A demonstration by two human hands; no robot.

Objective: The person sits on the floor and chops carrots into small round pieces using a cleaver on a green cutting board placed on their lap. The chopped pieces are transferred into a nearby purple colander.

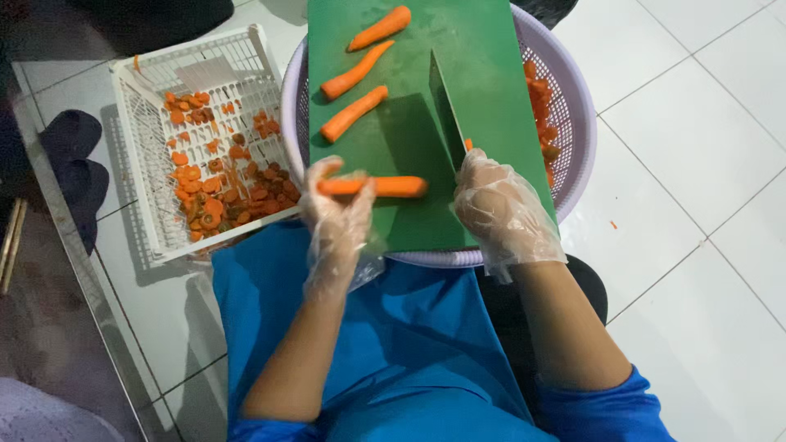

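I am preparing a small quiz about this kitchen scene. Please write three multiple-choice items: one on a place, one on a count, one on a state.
1. Where do the carrot slices lie?
A. in the white crate, left of the board
B. on the floor tiles
C. in a metal pot

2. How many whole carrots wait at the far part of the green cutting board?
A. one
B. three
C. six

3. What does the left hand do?
A. rests empty
B. holds a carrot flat on the board
C. grips the knife

Answers: 1 A, orange slices fill the crate; 2 B, three lie apart; 3 B, its gloved fingers wrap the carrot, and the right hand has the knife.
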